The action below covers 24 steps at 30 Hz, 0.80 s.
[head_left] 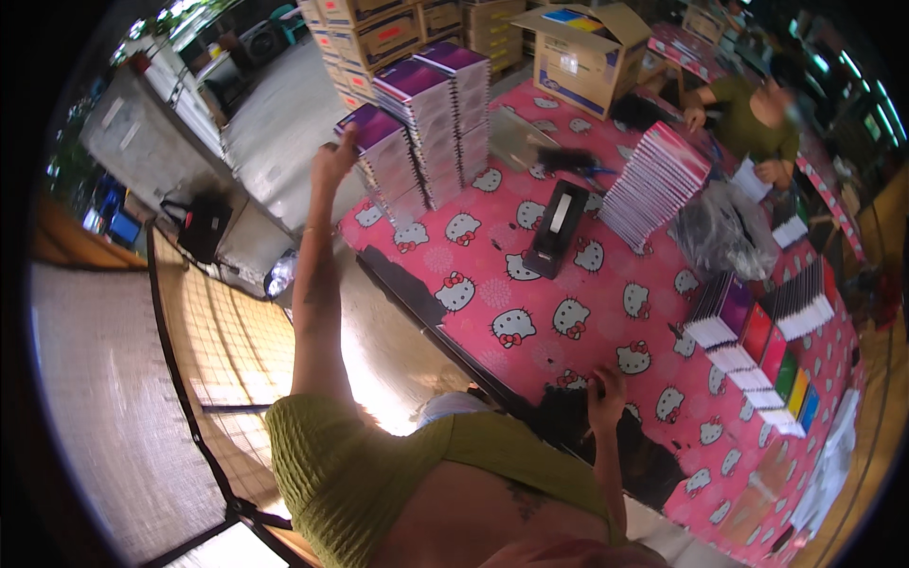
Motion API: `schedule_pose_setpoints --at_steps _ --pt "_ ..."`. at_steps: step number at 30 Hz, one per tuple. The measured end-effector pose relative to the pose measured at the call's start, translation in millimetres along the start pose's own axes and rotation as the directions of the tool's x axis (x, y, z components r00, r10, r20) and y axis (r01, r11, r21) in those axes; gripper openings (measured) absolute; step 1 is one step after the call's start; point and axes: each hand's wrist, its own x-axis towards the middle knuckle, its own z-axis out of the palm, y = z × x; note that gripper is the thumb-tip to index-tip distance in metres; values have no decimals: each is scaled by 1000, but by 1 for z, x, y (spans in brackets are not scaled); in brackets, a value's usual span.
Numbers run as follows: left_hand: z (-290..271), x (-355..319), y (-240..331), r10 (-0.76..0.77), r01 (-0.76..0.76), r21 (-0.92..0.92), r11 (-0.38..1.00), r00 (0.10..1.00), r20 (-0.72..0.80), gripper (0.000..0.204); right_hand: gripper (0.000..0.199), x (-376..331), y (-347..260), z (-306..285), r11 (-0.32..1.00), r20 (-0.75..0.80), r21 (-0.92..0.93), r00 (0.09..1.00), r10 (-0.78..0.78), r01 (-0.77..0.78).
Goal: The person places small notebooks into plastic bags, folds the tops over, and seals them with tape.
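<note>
My left hand (333, 163) reaches out to the far left and is closed on the outer edge of the top purple spiral notebook (370, 127), its thumb near the cover. That notebook lies on a stack at the table's left edge. Two taller stacks of purple spiral notebooks (414, 79) stand close beside it. My right hand (606, 398) hovers by the near table edge, fingers apart and slightly curled, with nothing in it. Below it, the pink patterned tablecloth (578, 350) has a dark torn patch.
A black stapler-like tool (556, 230) lies mid-table. Beyond it leans a notebook row (653, 185), next to crumpled clear plastic (724, 232). Coloured notebooks (757, 346) lie at right. An open carton (589, 62) and stacked cartons (379, 43) stand behind. Another person (753, 118) works across the table.
</note>
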Motion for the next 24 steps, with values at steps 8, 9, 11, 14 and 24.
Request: schedule_pose_setpoints --at_steps 8,9,11,14,24 --pt "35 74 -95 -58 48 -480 876 998 -5 69 26 4 -1 4 993 -20 22 993 115 -114" --pt "40 80 -90 -63 62 -501 863 998 15 68 27 4 -1 4 988 -9 65 990 138 -137" --pt "51 87 -89 -109 107 -544 832 994 29 67 27 3 9 11 998 -34 29 997 64 -63" --pt "66 83 -59 -166 134 -593 794 986 1 65 29 2 2 1 992 -76 93 992 98 -91" --pt "86 -25 -59 -375 -75 -477 875 517 -769 51 37 -80 109 -182 774 -844 -3 417 339 -634"
